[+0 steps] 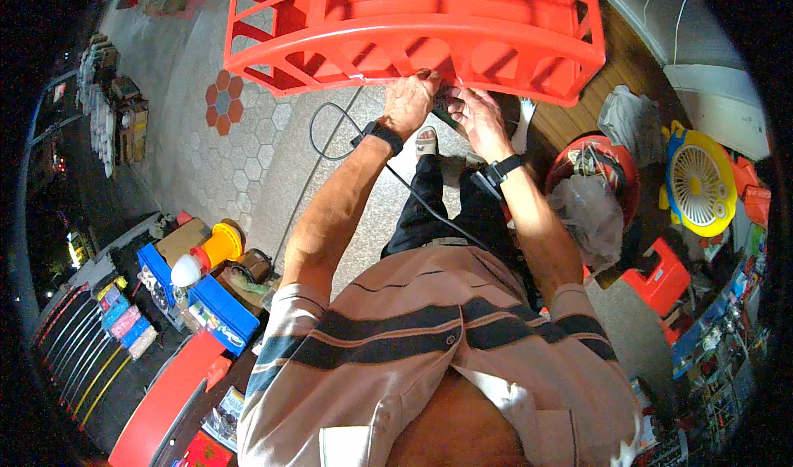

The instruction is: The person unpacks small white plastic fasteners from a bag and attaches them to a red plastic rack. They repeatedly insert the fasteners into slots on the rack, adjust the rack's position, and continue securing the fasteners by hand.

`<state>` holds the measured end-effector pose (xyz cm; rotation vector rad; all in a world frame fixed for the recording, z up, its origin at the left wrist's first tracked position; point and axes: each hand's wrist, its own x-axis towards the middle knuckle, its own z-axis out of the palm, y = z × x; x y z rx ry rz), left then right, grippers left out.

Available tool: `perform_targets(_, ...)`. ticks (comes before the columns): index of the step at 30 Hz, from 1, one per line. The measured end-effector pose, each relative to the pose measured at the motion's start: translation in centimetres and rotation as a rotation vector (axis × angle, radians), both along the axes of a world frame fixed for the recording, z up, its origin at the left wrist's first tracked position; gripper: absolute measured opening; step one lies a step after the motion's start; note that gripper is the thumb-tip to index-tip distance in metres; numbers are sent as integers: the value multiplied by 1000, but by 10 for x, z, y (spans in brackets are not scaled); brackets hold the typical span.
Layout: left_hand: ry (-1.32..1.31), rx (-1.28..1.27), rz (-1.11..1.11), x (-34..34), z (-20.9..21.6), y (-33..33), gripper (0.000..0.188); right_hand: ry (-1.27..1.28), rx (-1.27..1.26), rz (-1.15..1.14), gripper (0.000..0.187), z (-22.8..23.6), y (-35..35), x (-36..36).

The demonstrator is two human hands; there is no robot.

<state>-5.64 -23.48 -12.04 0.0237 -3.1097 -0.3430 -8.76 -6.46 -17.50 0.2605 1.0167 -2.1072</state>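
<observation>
A large red plastic rack [388, 39] with open lattice sides fills the top of the view. My left hand [409, 104] is closed at the middle of its near edge, fingers curled against the plastic. Beside it, my right hand [481, 122] has its fingers bent together just under the same edge. Something small and dark lies between the two hands; the fingers hide most of it, and its kind cannot be made out. A dark cable [425, 199] loops beside my left wrist and runs down across my front.
At the lower left are blue boxes [227, 314], a yellow spool-like thing [223, 242] and a red-topped surface [169, 405]. To the right stand a red tub [632, 174] with a clear plastic bag, a yellow and blue fan [700, 180] and a red stool [661, 279].
</observation>
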Motion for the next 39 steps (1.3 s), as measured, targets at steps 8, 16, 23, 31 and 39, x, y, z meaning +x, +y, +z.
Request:
perform_targets(8,-15,-1,0,1,-4,-1,23,36,-41,10,29,-9,2,-1)
perform_targets(16,-82,16,42,0,4,3,19,22,12,31,23,-13,6,0)
perform_targets(23,-1,-19,-2,0,1,1,20,-29,-99,0,26,-5,10,7)
perform_targets(31,16,27,-3,2,-2,1,24,-43,-156,33,30,-8,13,6)
perform_targets(39,-49,-11,17,2,0,1,26,-44,-168,-32,29,-12,15,8)
